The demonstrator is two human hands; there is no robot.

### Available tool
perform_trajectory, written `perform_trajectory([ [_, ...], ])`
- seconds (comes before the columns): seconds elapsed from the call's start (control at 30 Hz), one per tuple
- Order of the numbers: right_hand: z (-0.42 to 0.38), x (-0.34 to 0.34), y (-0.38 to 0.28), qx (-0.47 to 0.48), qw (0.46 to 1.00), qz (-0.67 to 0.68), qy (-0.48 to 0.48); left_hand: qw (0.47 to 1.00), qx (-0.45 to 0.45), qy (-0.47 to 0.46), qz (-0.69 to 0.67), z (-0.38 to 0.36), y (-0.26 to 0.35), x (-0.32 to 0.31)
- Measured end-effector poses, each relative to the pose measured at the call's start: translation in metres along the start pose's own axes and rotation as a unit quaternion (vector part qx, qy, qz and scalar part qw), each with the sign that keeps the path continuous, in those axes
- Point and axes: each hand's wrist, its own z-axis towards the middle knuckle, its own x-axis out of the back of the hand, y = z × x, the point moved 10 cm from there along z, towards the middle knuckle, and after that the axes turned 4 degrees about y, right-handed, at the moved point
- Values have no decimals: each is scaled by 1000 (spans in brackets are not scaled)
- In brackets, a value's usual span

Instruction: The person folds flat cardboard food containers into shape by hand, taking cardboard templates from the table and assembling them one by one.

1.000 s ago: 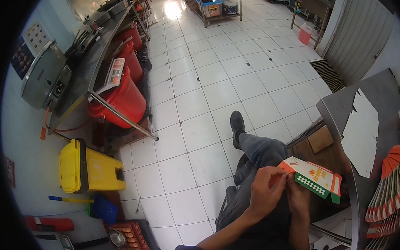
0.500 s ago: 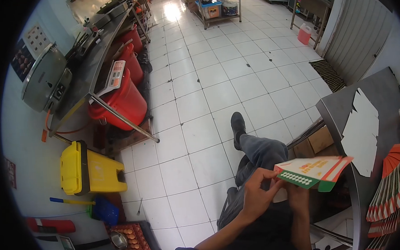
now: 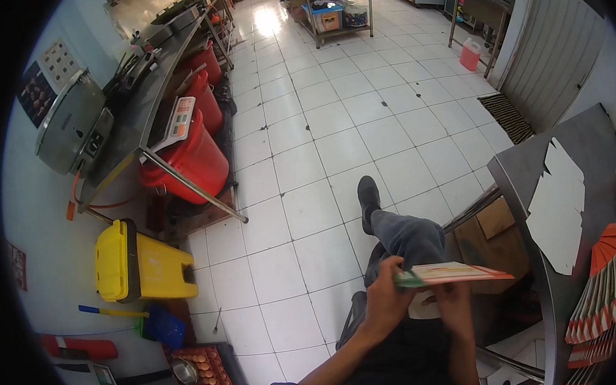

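A printed cardboard food box, white, orange and green, is held over my lap and seen nearly edge-on. At its green end, my left hand grips it with bent fingers. My right hand holds it from below, near the middle, and its fingertips are partly hidden by the card. A pale piece shows between the hands under the box; I cannot make out whether it belongs to it. Fanned stacks of matching flat cartons lie on the metal table to my right.
White sheets lie on the metal table at right, with cardboard boxes beneath it. At left stand a yellow bin, red tubs under a steel counter, and egg trays with a metal bowl.
The box has tilted from showing its broad printed face to nearly edge-on, and shifted slightly left. My left hand has turned with it; both hands stay on the box.
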Motion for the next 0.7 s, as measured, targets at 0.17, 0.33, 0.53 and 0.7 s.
perform_trajectory([
  [0.17, -8, 52, -46, 181, 921, -219, 266, 978, 159, -115, 68, 3, -34, -5],
  [0.33, 33, 45, 10, 35, 995, -88, 30, 963, 185, -182, 76, 4, -48, -6],
  [0.53, 29, 52, -12, 87, 920, -368, 102, 977, 92, -118, 154, 19, -41, -4],
  [0.7, 31, 36, -14, 92, 903, -403, 112, 987, 44, -67, 136, 18, -36, -19],
])
